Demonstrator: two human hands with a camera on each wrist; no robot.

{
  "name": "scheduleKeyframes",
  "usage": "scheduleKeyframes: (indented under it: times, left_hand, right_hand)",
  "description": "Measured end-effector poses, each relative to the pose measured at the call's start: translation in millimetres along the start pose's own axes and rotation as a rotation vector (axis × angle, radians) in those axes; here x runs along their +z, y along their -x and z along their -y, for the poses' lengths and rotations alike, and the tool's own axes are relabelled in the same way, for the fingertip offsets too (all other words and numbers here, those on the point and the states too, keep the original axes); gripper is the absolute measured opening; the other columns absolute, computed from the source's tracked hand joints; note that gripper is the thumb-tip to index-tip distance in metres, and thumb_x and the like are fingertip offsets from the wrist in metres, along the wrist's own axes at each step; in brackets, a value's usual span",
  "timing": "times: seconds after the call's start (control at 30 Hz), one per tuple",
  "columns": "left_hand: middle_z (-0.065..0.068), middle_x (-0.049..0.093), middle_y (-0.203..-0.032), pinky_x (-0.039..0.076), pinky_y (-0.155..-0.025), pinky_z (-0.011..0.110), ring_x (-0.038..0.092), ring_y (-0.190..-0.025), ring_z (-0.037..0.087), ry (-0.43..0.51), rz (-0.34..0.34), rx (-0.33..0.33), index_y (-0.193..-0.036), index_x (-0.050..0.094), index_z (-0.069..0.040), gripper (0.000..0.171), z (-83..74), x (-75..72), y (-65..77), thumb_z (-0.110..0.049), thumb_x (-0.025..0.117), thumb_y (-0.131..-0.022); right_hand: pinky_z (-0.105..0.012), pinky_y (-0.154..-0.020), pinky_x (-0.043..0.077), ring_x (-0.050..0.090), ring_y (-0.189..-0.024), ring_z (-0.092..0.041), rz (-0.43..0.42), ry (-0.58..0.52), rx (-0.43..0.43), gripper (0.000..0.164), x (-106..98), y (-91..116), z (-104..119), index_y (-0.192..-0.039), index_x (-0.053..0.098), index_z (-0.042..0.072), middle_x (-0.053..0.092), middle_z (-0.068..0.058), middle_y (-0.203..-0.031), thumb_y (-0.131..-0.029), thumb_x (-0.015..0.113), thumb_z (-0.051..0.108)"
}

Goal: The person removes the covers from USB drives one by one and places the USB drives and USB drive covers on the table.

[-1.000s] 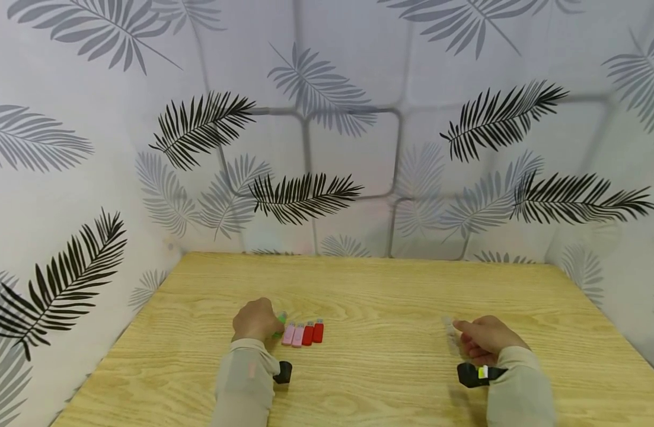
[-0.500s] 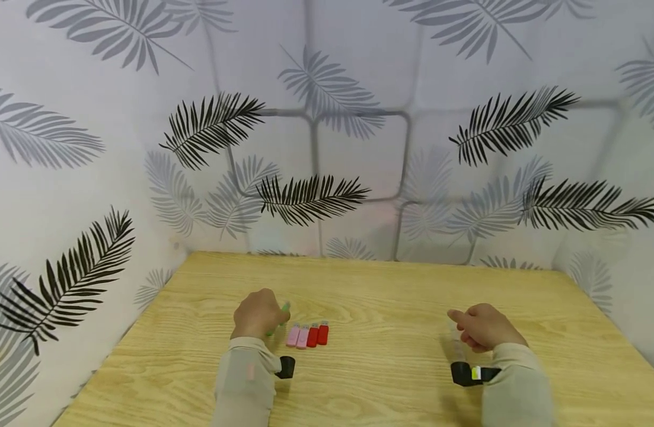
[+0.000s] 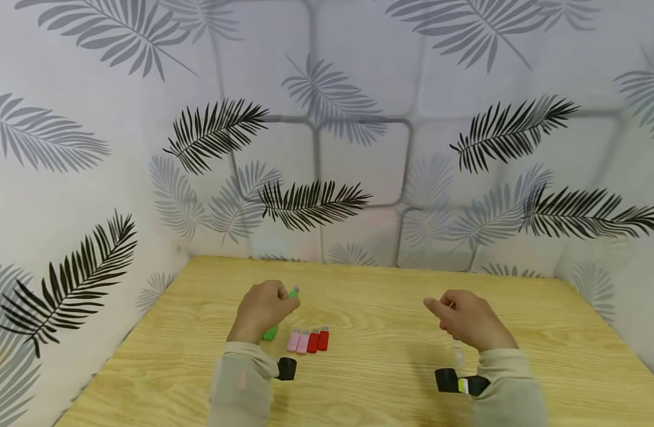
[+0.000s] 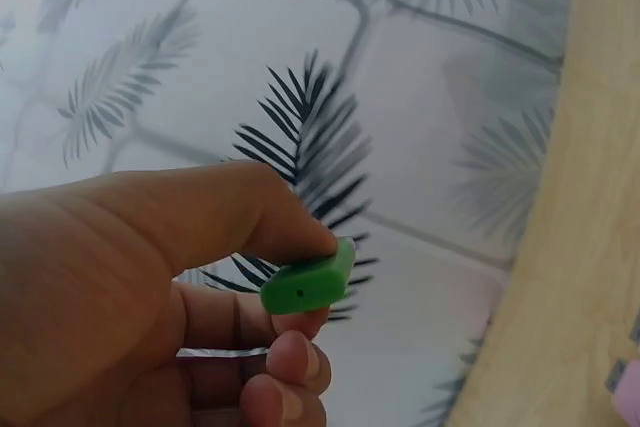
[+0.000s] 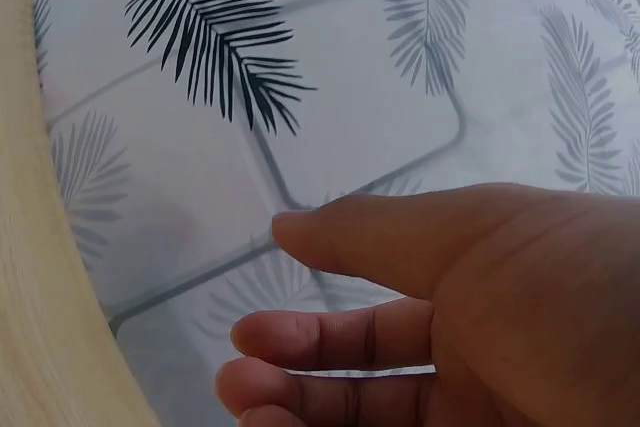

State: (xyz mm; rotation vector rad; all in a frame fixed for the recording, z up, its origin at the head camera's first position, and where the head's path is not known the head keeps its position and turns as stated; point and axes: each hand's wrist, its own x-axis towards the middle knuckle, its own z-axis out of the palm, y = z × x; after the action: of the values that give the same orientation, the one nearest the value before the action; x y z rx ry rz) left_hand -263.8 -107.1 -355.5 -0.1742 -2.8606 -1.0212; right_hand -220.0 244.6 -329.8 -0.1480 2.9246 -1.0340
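Note:
In the head view my left hand (image 3: 264, 309) is raised above the table, pinching a green USB flash drive (image 3: 294, 292) between thumb and fingers. The left wrist view shows that drive (image 4: 305, 289) end-on, a small dark hole in its end. Partly covered by this hand, a second green flash drive (image 3: 270, 333) lies on the wood. My right hand (image 3: 469, 320) hovers over the table's right side, thumb and fingers apart with nothing between them. Below its wrist lies a thin see-through strip (image 3: 459, 356), partly hidden by the arm.
Two pink flash drives (image 3: 298, 341) and two red ones (image 3: 318, 340) lie side by side in a row to the right of the left hand. A leaf-patterned curtain (image 3: 353, 148) stands along the far edge of the wooden table (image 3: 380, 332).
My left hand has lifted up from the table with one green flash drive, leaving the other in sight. The right hand has risen and shifted left, away from the see-through strip.

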Motion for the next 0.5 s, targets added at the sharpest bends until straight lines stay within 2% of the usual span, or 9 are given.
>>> scheduleKeyframes:
  times: [0.17, 0.33, 0.5]
  left_hand:
    - [-0.002, 0.035, -0.06, 0.025, -0.051, 0.028, 0.028, -0.051, 0.013, -0.002, -0.041, 0.077, -0.071, 0.047, -0.012, 0.023, -15.1, -7.3, 6.6, -0.018, 0.063, -0.086]
    - [-0.002, 0.039, -0.062, 0.026, -0.05, 0.028, 0.032, -0.052, 0.012, -0.011, -0.07, 0.136, -0.074, 0.049, -0.013, 0.016, -30.4, -14.7, 13.7, -0.017, 0.061, -0.083]
    - [-0.004, 0.042, -0.062, 0.029, -0.052, 0.027, 0.034, -0.053, 0.011, 0.037, -0.086, 0.24, -0.076, 0.052, -0.014, 0.012, -45.6, -21.9, 21.9, -0.014, 0.061, -0.083]
  right_hand:
    - [-0.033, -0.058, 0.045, 0.055, -0.064, -0.016, -0.049, 0.01, -0.111, 0.041, 3, 2, 19, -0.084, 0.06, 0.01, 0.058, -0.001, -0.072, -0.097, 0.052, 0.047]
    - [-0.032, -0.055, 0.042, 0.051, -0.06, -0.015, -0.114, -0.028, -0.225, 0.035, 8, 7, 37, -0.084, 0.059, 0.012, 0.055, 0.0, -0.069, -0.098, 0.053, 0.044]
    - [-0.029, -0.056, 0.043, 0.05, -0.059, -0.012, -0.199, -0.067, -0.345, 0.027, 12, 16, 57, -0.087, 0.062, 0.015, 0.056, 0.003, -0.07, -0.098, 0.056, 0.039]
